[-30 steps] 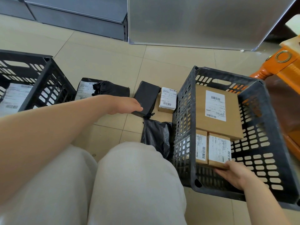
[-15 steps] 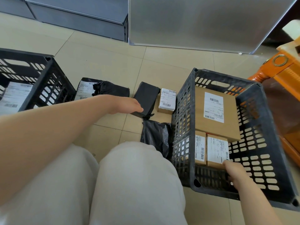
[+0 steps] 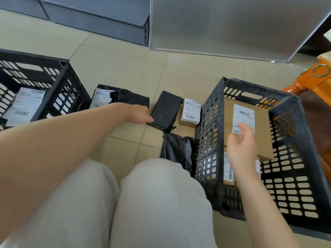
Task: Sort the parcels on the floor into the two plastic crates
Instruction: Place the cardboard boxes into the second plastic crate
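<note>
Your left hand (image 3: pixel 138 116) touches the black parcel (image 3: pixel 165 110), fingers hidden; your right hand (image 3: pixel 241 147) hovers over the right crate (image 3: pixel 290 158), fingers loose, empty.

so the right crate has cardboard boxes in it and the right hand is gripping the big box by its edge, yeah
Not quite. The right crate does hold cardboard boxes, but the right hand grips nothing: the head view shows it open, fingers loose, above the big box.

head: one wide view | worn on head | faces forward-down | near knees (image 3: pixel 143 194), floor (image 3: pixel 125 65)
</note>
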`<state>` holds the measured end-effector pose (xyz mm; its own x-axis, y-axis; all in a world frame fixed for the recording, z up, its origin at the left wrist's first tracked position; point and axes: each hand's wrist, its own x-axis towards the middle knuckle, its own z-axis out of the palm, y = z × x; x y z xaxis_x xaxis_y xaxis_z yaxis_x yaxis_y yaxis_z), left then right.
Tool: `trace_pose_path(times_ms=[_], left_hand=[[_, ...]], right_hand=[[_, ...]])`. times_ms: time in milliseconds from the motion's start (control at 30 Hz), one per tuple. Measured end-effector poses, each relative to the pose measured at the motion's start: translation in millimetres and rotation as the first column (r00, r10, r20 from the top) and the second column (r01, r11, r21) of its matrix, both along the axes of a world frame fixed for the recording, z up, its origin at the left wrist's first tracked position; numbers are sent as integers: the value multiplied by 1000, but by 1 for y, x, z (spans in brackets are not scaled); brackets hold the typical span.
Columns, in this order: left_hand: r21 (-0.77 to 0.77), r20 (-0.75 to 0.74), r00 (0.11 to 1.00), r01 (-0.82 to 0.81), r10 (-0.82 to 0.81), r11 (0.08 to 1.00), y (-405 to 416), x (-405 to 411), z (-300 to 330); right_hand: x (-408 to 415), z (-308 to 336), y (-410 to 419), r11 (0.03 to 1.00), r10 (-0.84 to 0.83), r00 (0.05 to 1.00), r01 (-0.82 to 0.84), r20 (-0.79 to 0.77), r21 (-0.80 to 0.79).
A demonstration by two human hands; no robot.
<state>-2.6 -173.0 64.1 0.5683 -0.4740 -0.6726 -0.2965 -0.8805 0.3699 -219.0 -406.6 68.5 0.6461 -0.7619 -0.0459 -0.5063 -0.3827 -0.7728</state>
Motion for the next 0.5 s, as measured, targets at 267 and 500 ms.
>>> trace_pose_path(times_ms=[267, 500], left_hand=[[112, -13, 1000, -15, 16, 994, 26, 15, -16], [13, -99, 994, -52, 53, 999, 40, 19, -40]], right_hand=[[44, -60, 71, 927, 365, 926, -352, -95, 132], [53, -112, 76, 896, 423, 849, -341, -316, 283]])
